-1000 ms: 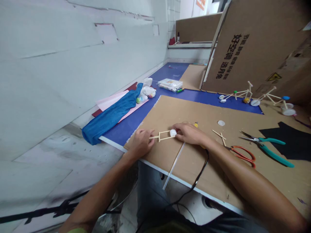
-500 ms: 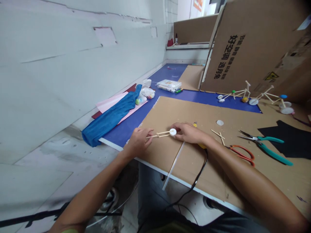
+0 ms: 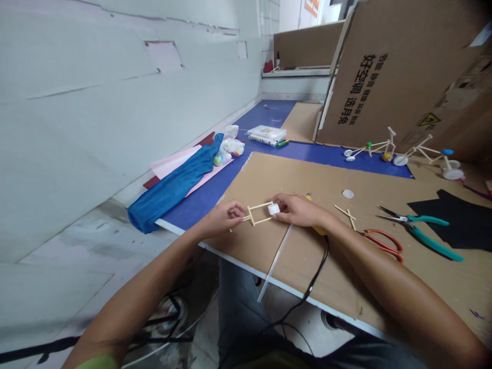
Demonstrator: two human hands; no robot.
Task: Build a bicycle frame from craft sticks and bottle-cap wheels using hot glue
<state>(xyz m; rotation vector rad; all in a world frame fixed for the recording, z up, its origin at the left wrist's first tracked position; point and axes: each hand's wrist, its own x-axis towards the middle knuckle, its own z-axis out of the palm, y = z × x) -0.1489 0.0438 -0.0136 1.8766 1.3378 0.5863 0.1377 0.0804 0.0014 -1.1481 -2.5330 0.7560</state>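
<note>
Between the left hand (image 3: 223, 219) and the right hand (image 3: 295, 211), on a cardboard sheet (image 3: 277, 177): a frame of craft sticks (image 3: 257, 213), a plastic cap (image 3: 273, 209) at its right end. Right of the hands, on the same sheet: scissors (image 3: 382, 241), then pliers (image 3: 430, 230) beside a black sheet (image 3: 449, 220). Along the far edge: two stick model bicycles (image 3: 371, 150). Behind them, a cardboard panel (image 3: 384, 72). Left of the sheet, on a tabletop (image 3: 200, 205): a cloth (image 3: 172, 177) over pink paper (image 3: 169, 166), plastic bags (image 3: 232, 147) just beyond, a plastic box (image 3: 267, 136) farther right.

Left hand (image 3: 225, 218), right hand (image 3: 295, 211), both curled
</note>
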